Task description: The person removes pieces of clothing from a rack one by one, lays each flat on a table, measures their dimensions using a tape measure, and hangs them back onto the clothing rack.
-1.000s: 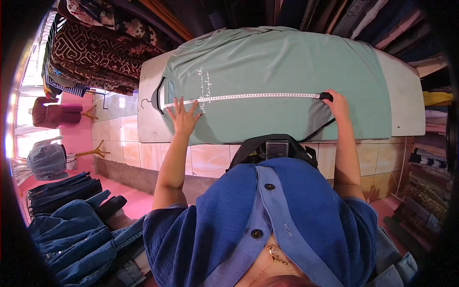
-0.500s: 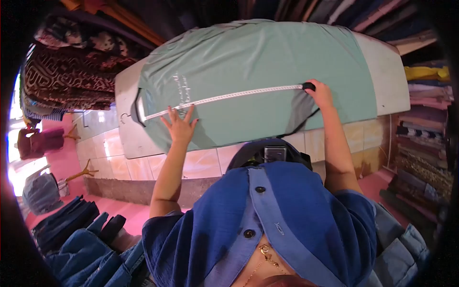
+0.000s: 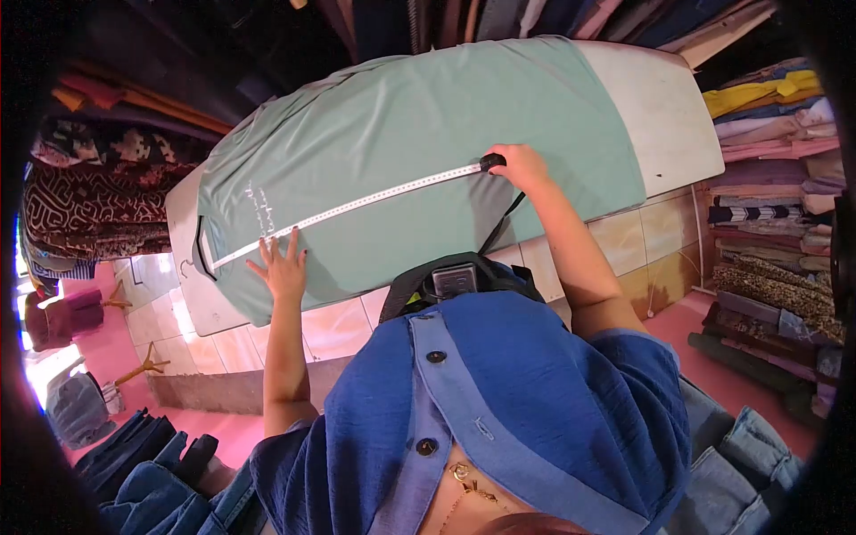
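Observation:
A light green garment (image 3: 428,107) with white lettering lies spread on a pale board, its dark-edged neckline at the left end. Across it runs a white measuring tape (image 3: 374,197), stretched from near that neckline to a black tape case (image 3: 491,162). My right hand (image 3: 524,168) grips this case, fingers wrapped round it, at the right part of the cloth. My left hand (image 3: 285,270) rests flat on the garment with fingers spread, the fingertips beside the tape's lower edge near the lettering. A dark strap runs from my waist toward the right hand.
The board (image 3: 660,116) shows past the cloth's right end. Folded fabrics (image 3: 767,187) are stacked at the right, and patterned clothes (image 3: 89,196) hang at the left. Tiles (image 3: 339,330) lie below the board. Denim garments (image 3: 169,481) sit near my sides.
The view has shifted and turned, so the board and both hands appear further left. The tape stays stretched between much the same spots, and both hands keep their places on the garment.

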### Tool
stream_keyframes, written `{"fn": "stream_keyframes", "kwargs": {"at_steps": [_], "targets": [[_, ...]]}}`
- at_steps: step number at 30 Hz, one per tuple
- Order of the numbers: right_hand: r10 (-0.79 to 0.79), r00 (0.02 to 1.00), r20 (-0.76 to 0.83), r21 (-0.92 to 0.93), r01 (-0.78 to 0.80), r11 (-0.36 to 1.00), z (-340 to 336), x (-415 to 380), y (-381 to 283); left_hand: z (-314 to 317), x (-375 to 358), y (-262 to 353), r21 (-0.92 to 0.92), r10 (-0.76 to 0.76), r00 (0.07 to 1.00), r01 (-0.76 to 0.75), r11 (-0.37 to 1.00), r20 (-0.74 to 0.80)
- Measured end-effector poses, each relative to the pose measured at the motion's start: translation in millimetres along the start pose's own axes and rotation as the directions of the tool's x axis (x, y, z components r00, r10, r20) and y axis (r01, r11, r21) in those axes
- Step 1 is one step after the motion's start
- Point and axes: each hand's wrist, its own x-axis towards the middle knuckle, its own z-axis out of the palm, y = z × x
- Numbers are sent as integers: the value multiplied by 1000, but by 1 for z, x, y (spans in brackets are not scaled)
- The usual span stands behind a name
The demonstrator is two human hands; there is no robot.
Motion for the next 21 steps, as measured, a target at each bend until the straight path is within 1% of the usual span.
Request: {"fn": "stream_keyframes", "kwargs": {"at_steps": [2, 3, 4, 7, 8, 10, 14, 15, 16, 18, 19, 21], "targets": [[7, 1000, -28, 18, -6, 1000, -12, 0, 23, 3, 1, 5, 16, -77, 997, 77, 997, -9], [8, 999, -50, 30, -6, 1000, -19, 0, 36, 1, 2, 8, 28, -108, 993, 107, 994, 47], [10, 999, -51, 32, -8, 999, -26, 0, 50, 0, 2, 10, 30, -106, 993, 105, 994, 47], [63, 995, -78, 19, -62, 998, -51, 3, 104, -8, 5, 20, 58, -202, 969, 196, 979, 143], [63, 995, -77, 17, -62, 998, -60, 3, 122, -11, 5, 25, 58, -203, 968, 197, 979, 144], [55, 990, -131, -76, -65, 995, -77, 1, 156, -16, 8, 33, 87, -285, 943, 273, 958, 174], [68, 983, -171, -20, -73, 997, -111, -1, 215, -22, 16, 38, 140, -336, 908, 309, 941, 250], [123, 977, -173, -27, -129, 991, -117, -1, 226, -24, 18, 39, 153, -359, 885, 327, 933, 298], [178, 968, -178, -34, -187, 982, -124, -1, 237, -25, 19, 41, 154, -360, 884, 328, 932, 298], [179, 964, -197, -19, -186, 982, -136, -4, 258, -27, 23, 43, 184, -397, 846, 352, 917, 357], [179, 960, -214, -5, -184, 983, -141, -5, 267, -27, 25, 43, 185, -396, 846, 351, 918, 357], [183, 961, -206, -14, -190, 982, -150, -3, 284, -28, 28, 44, 223, -423, 811, 360, 906, 405]]}}
